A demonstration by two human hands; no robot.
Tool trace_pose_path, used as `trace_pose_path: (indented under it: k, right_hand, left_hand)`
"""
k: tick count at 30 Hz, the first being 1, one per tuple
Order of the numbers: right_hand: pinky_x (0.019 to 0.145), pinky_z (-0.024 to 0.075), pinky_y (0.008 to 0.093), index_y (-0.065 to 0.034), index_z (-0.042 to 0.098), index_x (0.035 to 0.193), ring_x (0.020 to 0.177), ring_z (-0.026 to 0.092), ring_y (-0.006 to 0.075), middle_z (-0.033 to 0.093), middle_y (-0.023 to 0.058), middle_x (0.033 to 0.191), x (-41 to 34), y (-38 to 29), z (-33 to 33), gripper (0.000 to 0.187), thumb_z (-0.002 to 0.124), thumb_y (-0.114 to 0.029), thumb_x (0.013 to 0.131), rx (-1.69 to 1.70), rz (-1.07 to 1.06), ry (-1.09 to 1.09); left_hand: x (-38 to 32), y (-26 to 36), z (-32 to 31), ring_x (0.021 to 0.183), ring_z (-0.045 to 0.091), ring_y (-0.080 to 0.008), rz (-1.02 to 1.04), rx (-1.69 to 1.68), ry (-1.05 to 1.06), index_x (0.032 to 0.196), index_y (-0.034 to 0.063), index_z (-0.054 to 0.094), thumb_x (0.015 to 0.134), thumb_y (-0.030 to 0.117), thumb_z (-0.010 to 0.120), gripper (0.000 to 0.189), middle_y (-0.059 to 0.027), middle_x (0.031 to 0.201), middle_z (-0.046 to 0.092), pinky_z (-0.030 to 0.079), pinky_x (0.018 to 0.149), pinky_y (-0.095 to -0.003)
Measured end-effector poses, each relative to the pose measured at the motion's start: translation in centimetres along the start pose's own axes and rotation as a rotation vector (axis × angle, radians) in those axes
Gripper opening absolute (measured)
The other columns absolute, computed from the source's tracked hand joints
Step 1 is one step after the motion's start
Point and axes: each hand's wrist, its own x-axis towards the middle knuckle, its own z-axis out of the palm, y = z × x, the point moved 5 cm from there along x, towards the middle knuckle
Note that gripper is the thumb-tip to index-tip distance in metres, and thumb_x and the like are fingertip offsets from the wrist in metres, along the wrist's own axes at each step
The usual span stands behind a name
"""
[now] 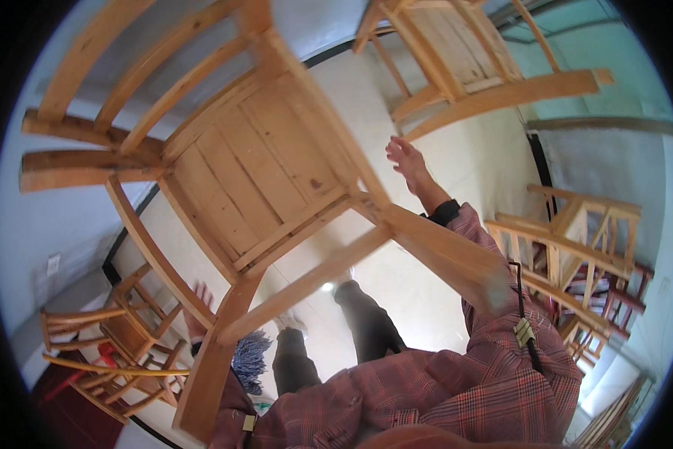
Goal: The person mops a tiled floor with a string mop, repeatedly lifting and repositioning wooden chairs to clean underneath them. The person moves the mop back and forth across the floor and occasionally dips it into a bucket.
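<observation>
A light wooden chair [269, 163] with a planked seat fills the view before me, tilted, with two legs reaching towards the camera. Its slatted back [145, 73] lies at the upper left. My left hand [199, 306], blurred, is partly hidden behind a curved rail [157, 252] of this chair; whether it grips the rail cannot be told. On the other side, my right hand [409, 163] reaches out past the seat's edge, fingers loosely bent and apart, holding nothing visible. Its fingertips appear near the end of another wooden chair [454, 56]; contact is unclear.
Several wooden chairs [126, 331] are crowded at the lower left near a red object [106, 354]. More chairs [566, 241] are stacked along the right wall. A blue-grey mop head [251, 356] lies by my left leg on the pale floor [426, 280].
</observation>
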Motion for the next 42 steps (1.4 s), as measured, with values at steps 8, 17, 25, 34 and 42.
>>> trace_pose_path:
  k: [8, 17, 25, 34, 42]
  right_hand:
    - [0.085, 0.0457, 0.0424, -0.0100, 0.055, 0.116, 0.095, 0.058, 0.0350, 0.061, 0.0197, 0.101, -15.8, 5.6, -5.5, 0.041, 0.057, -0.026, 0.078, -0.783, -0.219, -0.011]
    - [0.093, 0.0421, 0.0410, -0.0079, 0.054, 0.118, 0.106, 0.054, 0.0346, 0.059, 0.0186, 0.111, -29.5, 7.2, -8.2, 0.044, 0.054, -0.024, 0.077, -0.843, 0.144, -0.375]
    - [0.092, 0.0434, 0.0389, -0.0060, 0.058, 0.112, 0.103, 0.056, 0.0340, 0.060, 0.0199, 0.109, -36.1, 4.7, -16.9, 0.042, 0.054, -0.024, 0.074, -0.943, 0.083, -0.092]
    - [0.090, 0.0446, 0.0375, -0.0036, 0.058, 0.111, 0.100, 0.057, 0.0321, 0.063, 0.0177, 0.104, -32.7, 0.7, -25.5, 0.043, 0.054, -0.027, 0.075, -0.894, 0.101, 0.158]
    - [0.084, 0.0472, 0.0374, -0.0040, 0.052, 0.119, 0.094, 0.060, 0.0320, 0.063, 0.0207, 0.100, -8.5, -3.6, -42.1, 0.055, 0.063, -0.029, 0.072, -0.704, -0.031, 0.418]
  left_hand:
    - [-19.9, -8.9, 1.6, 0.092, 0.060, -0.0264, -0.575, 0.592, -0.322, 0.114, 0.0049, 0.047, 0.084, 0.022, 0.056, 0.036, -0.0118, 0.101, 0.060, 0.050, 0.075, -0.0393]
    - [-23.2, -3.7, 21.0, 0.104, 0.056, -0.0268, -0.656, 0.510, -0.453, 0.130, 0.0048, 0.038, 0.093, 0.029, 0.046, 0.046, -0.0167, 0.119, 0.052, 0.047, 0.084, -0.0350]
    - [-24.1, -3.2, 30.0, 0.108, 0.054, -0.0252, -0.540, 0.588, -0.688, 0.133, 0.0068, 0.035, 0.090, 0.035, 0.052, 0.054, -0.0150, 0.122, 0.052, 0.043, 0.088, -0.0369]
    - [-26.2, -8.2, 43.1, 0.108, 0.053, -0.0260, -0.451, 0.507, -0.842, 0.133, 0.0078, 0.037, 0.090, 0.035, 0.053, 0.054, -0.0131, 0.127, 0.048, 0.045, 0.087, -0.0388]
    - [-12.8, -13.9, 63.0, 0.125, 0.036, -0.0282, -0.288, 0.108, -0.493, 0.139, 0.0092, 0.024, 0.090, 0.049, 0.047, 0.067, -0.0134, 0.139, 0.033, 0.027, 0.104, -0.0427]
